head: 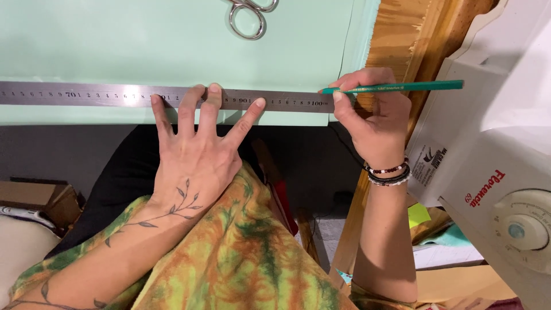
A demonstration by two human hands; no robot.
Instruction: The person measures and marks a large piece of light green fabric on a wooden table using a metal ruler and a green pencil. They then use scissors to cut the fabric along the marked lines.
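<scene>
While my right hand [376, 123] pinches the green pencil [396, 88] between thumb and fingers, its tip sits at the right end of the steel ruler [115, 93], just where the pale green sheet [172, 46] stops near the bench's right edge. My left hand [198, 152] lies flat with the fingers [214, 100] spread, pressing the ruler down across the near edge of the sheet. As I judge it, a clean line needs that downward pressure kept even, the pencil leaned against the ruler's far edge and drawn in one steady pull, since the ruler could slide on so smooth a sheet. Beyond the ruler, at the far edge of the picture, a pair of scissors [249, 17] lies on the sheet, only the handles showing. Bare wood [402, 40] shows past the sheet's right edge. At the right stands a white sewing machine [493, 155]; it bears a small white rectangular label with black print on its left face, red lettering on its front, and a round cream dial below.
</scene>
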